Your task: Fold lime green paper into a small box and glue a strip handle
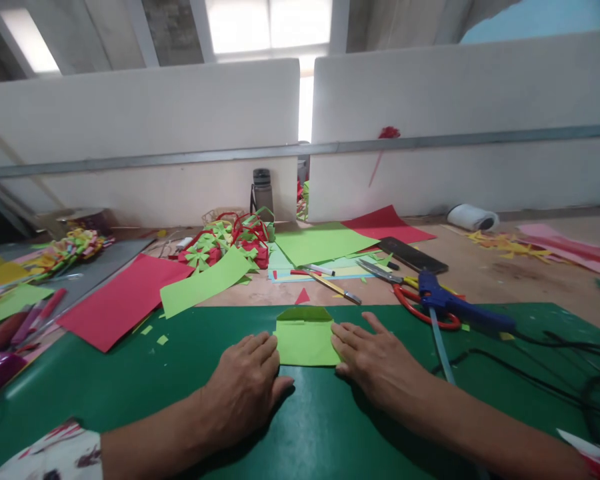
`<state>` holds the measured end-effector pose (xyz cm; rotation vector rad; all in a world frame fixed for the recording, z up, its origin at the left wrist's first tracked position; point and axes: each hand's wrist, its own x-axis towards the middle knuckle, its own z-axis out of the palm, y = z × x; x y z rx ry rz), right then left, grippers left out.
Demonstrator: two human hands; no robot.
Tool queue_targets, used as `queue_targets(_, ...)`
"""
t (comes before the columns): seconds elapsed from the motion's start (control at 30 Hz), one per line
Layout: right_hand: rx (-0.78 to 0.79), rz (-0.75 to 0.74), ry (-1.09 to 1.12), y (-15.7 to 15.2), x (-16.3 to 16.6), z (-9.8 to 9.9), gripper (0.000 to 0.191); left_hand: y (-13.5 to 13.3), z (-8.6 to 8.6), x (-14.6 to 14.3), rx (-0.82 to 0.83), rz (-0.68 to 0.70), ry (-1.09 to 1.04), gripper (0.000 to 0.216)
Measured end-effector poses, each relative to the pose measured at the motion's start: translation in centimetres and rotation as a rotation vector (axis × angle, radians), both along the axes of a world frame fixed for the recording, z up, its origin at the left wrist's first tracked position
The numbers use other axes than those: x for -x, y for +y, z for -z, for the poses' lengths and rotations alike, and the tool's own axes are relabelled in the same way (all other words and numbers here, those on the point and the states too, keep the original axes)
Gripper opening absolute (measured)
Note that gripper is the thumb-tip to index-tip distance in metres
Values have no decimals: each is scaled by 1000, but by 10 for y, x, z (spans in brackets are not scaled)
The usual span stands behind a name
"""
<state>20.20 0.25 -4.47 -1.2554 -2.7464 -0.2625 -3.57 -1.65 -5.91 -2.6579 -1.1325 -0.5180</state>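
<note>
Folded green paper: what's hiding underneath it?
The folded green paper lies on the dark green mat. The left hand and right hand touch its sides. Anything tucked beneath is hidden.

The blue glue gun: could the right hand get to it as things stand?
Probably yes: the right hand lies flat, touching the folded green paper, gripping nothing, with only bare green mat between it and the glue gun.

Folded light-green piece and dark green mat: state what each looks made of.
Folded light-green piece: paper, matte, going by its sharp creases and thin flap. Dark green mat: probably plastic or rubber, slightly glossy; it shows soft reflections.
</note>
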Motion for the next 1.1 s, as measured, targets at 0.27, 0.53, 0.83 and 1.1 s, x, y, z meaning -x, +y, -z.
queue_targets(0.27, 17, 168, 75, 9, 6, -12, 13, 14, -12, 0, 76, -88, -164, 44)
queue_targets(0.53, 0, 169, 140, 17, -7, -13, 28, 41, -11, 1, 358, -179, -401, 42)
queue_targets(0.83, -279, 58, 117, 38, -11, 7, 30, 63, -11, 5, 194, -224, -291, 23)
queue_targets(1.1, -218, 49, 151, 31, -7, 0, 29, 107, -4, 36, 38, -422, -156, 30)
